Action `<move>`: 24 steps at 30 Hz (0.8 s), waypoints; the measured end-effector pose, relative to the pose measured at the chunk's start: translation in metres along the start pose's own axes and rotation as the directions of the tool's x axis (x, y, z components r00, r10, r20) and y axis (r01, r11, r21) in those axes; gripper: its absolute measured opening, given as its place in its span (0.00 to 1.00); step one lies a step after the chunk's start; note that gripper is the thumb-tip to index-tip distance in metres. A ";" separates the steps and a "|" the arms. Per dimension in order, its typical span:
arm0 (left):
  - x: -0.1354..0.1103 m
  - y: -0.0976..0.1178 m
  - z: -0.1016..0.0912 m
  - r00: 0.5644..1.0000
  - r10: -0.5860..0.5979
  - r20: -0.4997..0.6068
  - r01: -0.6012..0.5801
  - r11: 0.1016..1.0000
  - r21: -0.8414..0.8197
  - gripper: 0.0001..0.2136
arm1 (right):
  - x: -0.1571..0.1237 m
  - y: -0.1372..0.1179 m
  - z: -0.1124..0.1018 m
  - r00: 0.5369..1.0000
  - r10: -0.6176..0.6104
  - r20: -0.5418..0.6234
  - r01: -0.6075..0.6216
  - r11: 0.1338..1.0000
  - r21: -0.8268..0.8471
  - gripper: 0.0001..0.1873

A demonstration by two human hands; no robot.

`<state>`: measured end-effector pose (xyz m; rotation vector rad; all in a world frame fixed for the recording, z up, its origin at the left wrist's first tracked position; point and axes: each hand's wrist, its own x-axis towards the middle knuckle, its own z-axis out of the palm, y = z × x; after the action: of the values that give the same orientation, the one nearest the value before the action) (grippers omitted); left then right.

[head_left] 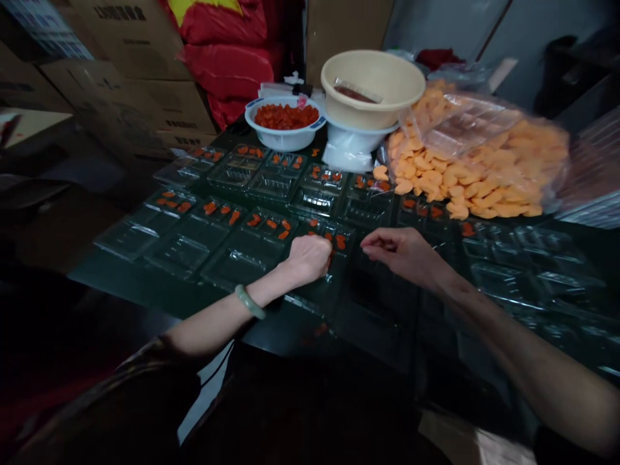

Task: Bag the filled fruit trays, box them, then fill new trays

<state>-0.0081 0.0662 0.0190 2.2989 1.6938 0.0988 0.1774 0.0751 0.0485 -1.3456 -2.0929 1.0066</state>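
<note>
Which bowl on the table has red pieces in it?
The white bowl with blue-trimmed handles: it is filled with red pieces, while the beige basin next to it holds a clear packet instead.

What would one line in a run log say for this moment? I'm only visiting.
left hand: at orange pieces in plastic tray | right hand: above tray, fingers curled

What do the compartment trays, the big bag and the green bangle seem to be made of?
The compartment trays look like thin clear moulded plastic, glossy with sharp highlights. The big bag seems thin transparent polythene, creased and shiny. The pale green bangle looks like polished stone, perhaps jade, though glass is possible.
</note>
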 end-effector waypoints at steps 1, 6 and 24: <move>0.002 0.000 0.001 1.000 0.006 0.005 -0.006 1.000 -0.004 0.05 | -0.013 -0.008 0.008 0.996 -0.079 0.050 0.081 0.996 -0.026 0.03; -0.005 -0.011 -0.009 0.990 0.066 -0.124 -0.073 0.996 -0.054 0.05 | -0.079 -0.041 0.071 0.818 -0.327 0.473 0.516 0.780 -0.354 0.10; -0.114 -0.036 -0.011 0.969 -0.113 -0.217 -0.089 0.664 -0.742 0.07 | -0.073 -0.040 0.078 0.922 -0.265 0.282 0.380 0.761 -0.526 0.06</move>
<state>-0.0793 -0.0298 0.0329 1.6674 1.3754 0.9403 0.1300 -0.0272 0.0315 -1.0853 -2.8055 0.3671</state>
